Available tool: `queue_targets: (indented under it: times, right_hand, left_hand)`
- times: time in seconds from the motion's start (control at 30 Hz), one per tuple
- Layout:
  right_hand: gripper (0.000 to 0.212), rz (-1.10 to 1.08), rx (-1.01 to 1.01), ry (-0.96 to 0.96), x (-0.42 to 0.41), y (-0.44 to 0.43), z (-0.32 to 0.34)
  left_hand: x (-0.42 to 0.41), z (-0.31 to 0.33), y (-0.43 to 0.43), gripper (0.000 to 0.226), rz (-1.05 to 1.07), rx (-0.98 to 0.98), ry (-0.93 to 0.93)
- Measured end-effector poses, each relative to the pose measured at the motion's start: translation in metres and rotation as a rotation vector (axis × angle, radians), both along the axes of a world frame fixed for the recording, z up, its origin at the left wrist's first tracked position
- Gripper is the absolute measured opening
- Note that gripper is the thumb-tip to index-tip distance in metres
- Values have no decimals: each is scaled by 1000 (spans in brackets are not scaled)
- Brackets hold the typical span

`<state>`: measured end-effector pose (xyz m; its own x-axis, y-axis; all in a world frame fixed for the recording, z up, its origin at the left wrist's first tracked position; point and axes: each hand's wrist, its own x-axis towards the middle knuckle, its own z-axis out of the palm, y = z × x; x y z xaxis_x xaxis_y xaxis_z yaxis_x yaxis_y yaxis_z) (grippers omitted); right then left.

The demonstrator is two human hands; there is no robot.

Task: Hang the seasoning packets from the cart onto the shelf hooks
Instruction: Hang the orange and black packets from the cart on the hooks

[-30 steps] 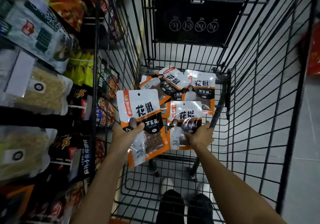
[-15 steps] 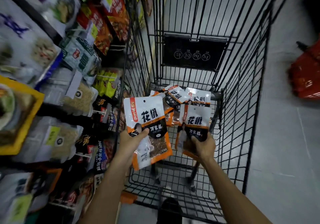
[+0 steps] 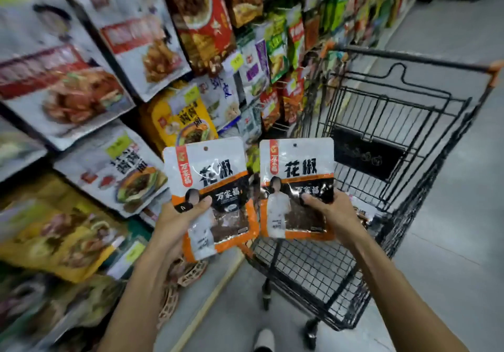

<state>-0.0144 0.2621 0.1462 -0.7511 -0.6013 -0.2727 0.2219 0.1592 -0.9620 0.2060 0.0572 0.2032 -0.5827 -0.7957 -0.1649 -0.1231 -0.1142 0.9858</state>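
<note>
Head view: shelf (image 3: 68,87) at far left carries blurred hanging food bags; in front of it the left hand (image 3: 174,223) grips the left packet (image 3: 210,185) at its lower left, thumb curled over the front, other fingers hidden behind, packet slightly tilted with hang hole uppermost. Just beside it the right packet (image 3: 297,182) stands upright in the right hand (image 3: 338,215), thumb pressed on the front at lower right, fingers hidden behind. Both packets are held in the air by the near-left edge of the black wire cart (image 3: 409,139), which stands on the grey floor (image 3: 450,242) at right.
</note>
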Motion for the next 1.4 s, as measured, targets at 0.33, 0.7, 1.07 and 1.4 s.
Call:
queue_targets:
  times: [0.33,0.7,1.07,1.4]
  right_hand:
    - [37,528,-280,196,159,-117,136]
    - [58,939,-511,186,447,-209,195]
    - [36,1114,-535,124,658,-241,211]
    - [18,1084,-468,156,727,-285,231]
  left_hand:
    - [253,144,13,51,377,-272,92]
    - [539,203,62,71,756,-430,51]
    - [746,213,63,64,841,-442,78]
    - [793,215,35,56,867,-476,94]
